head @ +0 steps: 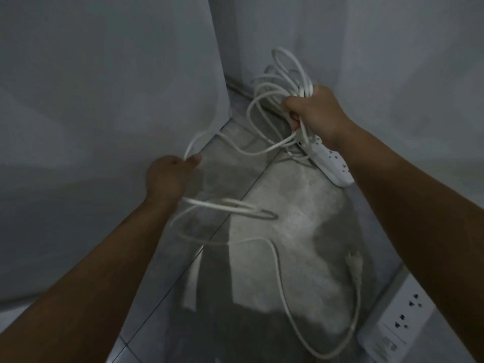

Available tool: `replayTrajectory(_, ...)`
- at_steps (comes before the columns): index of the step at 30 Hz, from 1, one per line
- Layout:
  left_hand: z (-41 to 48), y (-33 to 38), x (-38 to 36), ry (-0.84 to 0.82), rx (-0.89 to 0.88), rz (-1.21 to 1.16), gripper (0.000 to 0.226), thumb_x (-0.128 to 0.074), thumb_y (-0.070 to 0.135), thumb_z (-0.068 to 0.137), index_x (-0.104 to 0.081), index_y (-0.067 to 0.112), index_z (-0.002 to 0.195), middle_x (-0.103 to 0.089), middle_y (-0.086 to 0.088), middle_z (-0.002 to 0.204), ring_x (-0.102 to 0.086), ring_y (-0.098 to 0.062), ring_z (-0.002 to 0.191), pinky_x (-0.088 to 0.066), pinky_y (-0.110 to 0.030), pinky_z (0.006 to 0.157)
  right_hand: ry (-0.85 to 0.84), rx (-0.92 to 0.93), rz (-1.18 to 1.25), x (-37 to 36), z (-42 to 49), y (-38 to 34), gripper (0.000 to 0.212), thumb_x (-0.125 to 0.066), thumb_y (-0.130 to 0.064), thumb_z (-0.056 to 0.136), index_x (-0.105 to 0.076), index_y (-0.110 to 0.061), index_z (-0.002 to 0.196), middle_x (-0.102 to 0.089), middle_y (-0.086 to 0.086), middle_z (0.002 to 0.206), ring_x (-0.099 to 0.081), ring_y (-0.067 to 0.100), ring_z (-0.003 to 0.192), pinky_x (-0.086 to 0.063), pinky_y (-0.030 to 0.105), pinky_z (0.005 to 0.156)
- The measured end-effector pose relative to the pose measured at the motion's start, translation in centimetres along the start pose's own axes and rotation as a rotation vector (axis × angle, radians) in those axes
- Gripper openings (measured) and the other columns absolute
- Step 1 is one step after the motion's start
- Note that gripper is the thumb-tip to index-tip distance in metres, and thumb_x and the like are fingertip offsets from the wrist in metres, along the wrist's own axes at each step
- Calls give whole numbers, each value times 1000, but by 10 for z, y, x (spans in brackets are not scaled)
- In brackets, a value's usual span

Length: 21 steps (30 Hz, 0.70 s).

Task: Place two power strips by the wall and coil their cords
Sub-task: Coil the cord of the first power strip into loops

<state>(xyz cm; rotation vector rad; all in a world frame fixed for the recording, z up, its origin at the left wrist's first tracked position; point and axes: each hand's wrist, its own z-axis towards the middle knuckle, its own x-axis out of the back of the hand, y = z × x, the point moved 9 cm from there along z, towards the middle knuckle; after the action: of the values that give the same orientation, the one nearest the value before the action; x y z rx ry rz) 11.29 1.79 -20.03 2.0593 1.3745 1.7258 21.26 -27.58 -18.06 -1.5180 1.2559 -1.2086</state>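
Observation:
My right hand (315, 115) grips a bundle of white cord loops (281, 82) held up near the corner of the walls. A white power strip (331, 163) hangs from that bundle just below my wrist. My left hand (170, 174) pinches the same white cord (243, 150) between thumb and fingers, left of the bundle. From there the cord drops in loose loops (230, 206) to the floor and runs on to its plug (353, 265). A second white power strip (398, 326) lies on the floor against the right wall.
Grey walls meet in a corner (227, 82) ahead. The floor is grey tile (301, 205) with a dark shadow in the lower middle. A white flat strip (192, 281) lies on the floor near the left wall.

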Motion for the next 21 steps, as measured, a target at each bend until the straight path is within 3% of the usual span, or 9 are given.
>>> replayTrajectory(1, -2, 13, -6, -15, -6, -70, 44, -67, 44, 83, -56, 11, 57, -55, -8, 57, -53, -12, 48, -44, -22, 54, -13, -1, 5, -3, -1, 1, 28, -66, -9, 79, -53, -14, 55, -49, -3, 43, -47, 14, 42, -44, 24, 47)
replayTrajectory(3, -5, 39, -17, -16, -60, -166, 35, -66, 41, 84, -68, 7, 76, -64, -6, 69, -60, -15, 60, -50, -28, 65, -42, -13, 39, -11, -2, 5, 26, -67, -10, 79, -54, -13, 56, -49, -1, 45, -47, 13, 43, -43, 26, 50)
replayTrajectory(7, -17, 88, -28, 77, -210, -335, 25, -62, 34, 88, -70, 12, 97, -67, 4, 84, -62, -13, 79, -49, -27, 74, -95, -67, 144, -26, -2, 10, 27, -69, -13, 79, -58, -13, 54, -48, 2, 44, -42, 17, 42, -38, 28, 49)
replayTrajectory(9, -28, 107, -38, 82, -310, -328, 19, -62, 27, 90, -69, 12, 98, -66, 7, 87, -61, -8, 82, -49, -24, 79, -106, -79, 169, -28, -2, 8, 22, -69, -15, 79, -63, -12, 57, -52, 2, 45, -44, 16, 41, -37, 26, 47)
replayTrajectory(11, -41, 118, -52, 40, -394, -359, 6, -61, 20, 91, -67, 19, 89, -62, 13, 75, -55, 6, 68, -45, -13, 69, -115, -88, 175, -30, -1, 6, 17, -66, -18, 80, -67, -7, 67, -56, 2, 46, -46, 14, 41, -38, 24, 46)
replayTrajectory(14, -54, 130, -60, 12, -488, -382, 15, -59, 15, 92, -70, 24, 87, -62, 18, 72, -54, 13, 64, -39, 0, 63, -147, -144, 274, -32, 0, 13, 20, -66, -24, 77, -69, -4, 79, -54, 8, 54, -47, 16, 45, -39, 26, 47)
replayTrajectory(18, -51, 140, -58, 0, -511, -373, 18, -61, 16, 91, -77, 16, 100, -71, 9, 84, -61, 4, 73, -47, -10, 73, -271, -242, 504, -41, 0, 20, 19, -55, -16, 82, -73, -9, 84, -59, 7, 72, -48, 11, 53, -39, 23, 52)
replayTrajectory(21, -42, 131, -56, 8, -440, -428, 21, -64, 16, 89, -75, 16, 106, -67, 15, 83, -61, 8, 70, -51, -12, 77, -395, -287, 613, -49, -3, 15, 17, -54, -13, 83, -69, -7, 88, -65, 3, 73, -49, 9, 56, -40, 22, 57)
